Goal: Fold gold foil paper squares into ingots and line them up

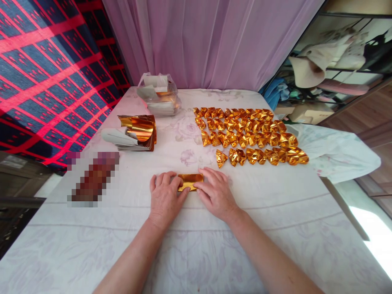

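Dozens of folded gold pieces (pixel 249 134) are laid in rows on the table (pixel 275 212), one gold sheet (pixel 190 181) is pressed flat under left hand (pixel 165 196) and right hand (pixel 216 192), and a stack of unfolded sheets (pixel 137 132) is left.

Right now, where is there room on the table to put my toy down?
Bare cloth lies near the table edge, on either side of the arms. A gap also sits between the foil stack and the folded gold pieces. It is crowded there, and where both hands press the gold sheet.
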Tool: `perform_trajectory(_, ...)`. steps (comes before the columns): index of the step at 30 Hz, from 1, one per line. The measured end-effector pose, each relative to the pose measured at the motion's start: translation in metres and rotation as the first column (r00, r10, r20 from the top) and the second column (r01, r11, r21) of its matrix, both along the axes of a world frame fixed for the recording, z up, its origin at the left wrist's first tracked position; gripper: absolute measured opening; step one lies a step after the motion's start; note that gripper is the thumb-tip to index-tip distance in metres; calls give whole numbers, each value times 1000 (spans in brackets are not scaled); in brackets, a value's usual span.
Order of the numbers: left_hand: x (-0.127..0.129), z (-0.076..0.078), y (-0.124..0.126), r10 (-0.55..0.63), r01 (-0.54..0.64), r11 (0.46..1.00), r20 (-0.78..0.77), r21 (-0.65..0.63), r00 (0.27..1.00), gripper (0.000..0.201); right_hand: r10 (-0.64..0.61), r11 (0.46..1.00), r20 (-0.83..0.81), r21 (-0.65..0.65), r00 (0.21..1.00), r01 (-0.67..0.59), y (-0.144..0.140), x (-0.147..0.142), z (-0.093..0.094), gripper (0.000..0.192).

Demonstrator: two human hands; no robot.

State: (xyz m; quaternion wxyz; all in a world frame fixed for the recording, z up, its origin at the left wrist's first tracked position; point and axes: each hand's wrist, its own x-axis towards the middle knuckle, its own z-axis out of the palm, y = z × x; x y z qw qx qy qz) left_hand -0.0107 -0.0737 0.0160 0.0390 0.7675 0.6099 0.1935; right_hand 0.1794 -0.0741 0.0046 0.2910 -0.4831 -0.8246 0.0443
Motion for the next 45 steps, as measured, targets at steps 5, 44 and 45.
perform_trajectory(5,0,0,0,-2,2,1000,4,8,1000,14,58,998,55,14,997,-59,-3,-3,3,21)
perform_trajectory(44,0,0,1,1,-1,1000,-10,-6,1000,15,-23,999,-156,-46,988,16,-4,-7,-4,13)
perform_trajectory(45,0,0,1,2,-2,1000,-10,-5,1000,15,-22,998,-134,-54,991,15,-3,-9,-5,13)
